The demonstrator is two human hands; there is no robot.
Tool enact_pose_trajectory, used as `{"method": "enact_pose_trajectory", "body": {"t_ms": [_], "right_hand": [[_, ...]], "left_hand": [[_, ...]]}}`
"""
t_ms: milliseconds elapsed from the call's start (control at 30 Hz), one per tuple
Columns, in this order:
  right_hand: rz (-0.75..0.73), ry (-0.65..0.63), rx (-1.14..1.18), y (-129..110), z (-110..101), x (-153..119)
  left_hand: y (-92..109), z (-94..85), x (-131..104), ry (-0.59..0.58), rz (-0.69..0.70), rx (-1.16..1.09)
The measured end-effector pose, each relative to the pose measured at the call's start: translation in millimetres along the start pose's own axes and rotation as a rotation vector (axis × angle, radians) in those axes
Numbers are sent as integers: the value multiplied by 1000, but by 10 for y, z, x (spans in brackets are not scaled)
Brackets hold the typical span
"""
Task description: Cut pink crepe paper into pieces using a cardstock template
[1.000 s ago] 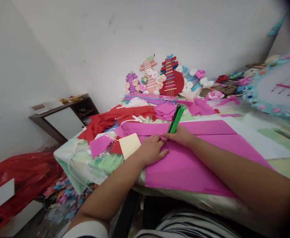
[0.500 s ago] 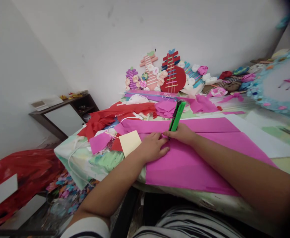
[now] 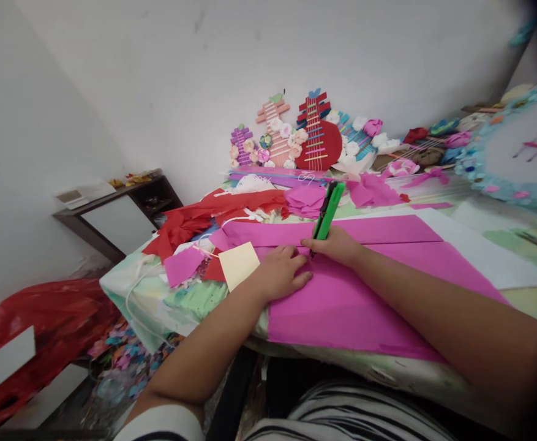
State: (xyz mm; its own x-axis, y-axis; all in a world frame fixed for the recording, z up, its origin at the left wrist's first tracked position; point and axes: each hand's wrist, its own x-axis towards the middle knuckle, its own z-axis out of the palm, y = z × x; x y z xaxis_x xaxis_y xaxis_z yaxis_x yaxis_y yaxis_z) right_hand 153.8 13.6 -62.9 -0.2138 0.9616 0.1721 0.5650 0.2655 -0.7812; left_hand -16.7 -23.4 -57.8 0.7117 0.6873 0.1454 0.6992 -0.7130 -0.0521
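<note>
The right grip is clenched around a green and black tool, which stands tilted, its lower end at the magenta sheet by the edge of a magenta strip. Just to its left, the left grip is released, palm down on the magenta sheet, fingers spread and holding nothing. The magenta sheet lies beneath both grips and reaches to the near edge of the counter.

Left of the left grip are a cream paper piece and, farther left, a small magenta piece. Beyond them is crumpled red paper. Past the right grip lies a pile of pink paper, and behind that 3 upright instrument shapes: purple, peach and red. A white sheet extends to the right of the right grip.
</note>
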Motion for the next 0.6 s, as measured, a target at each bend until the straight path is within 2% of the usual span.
{"method": "enact_pose_trajectory", "body": {"t_ms": [167, 600], "right_hand": [[-20, -55, 14, 32, 24, 8], [-18, -37, 23, 41, 7, 19]], "left_hand": [[-4, 6, 1, -2, 3, 6], [2, 2, -8, -4, -5, -33]]}}
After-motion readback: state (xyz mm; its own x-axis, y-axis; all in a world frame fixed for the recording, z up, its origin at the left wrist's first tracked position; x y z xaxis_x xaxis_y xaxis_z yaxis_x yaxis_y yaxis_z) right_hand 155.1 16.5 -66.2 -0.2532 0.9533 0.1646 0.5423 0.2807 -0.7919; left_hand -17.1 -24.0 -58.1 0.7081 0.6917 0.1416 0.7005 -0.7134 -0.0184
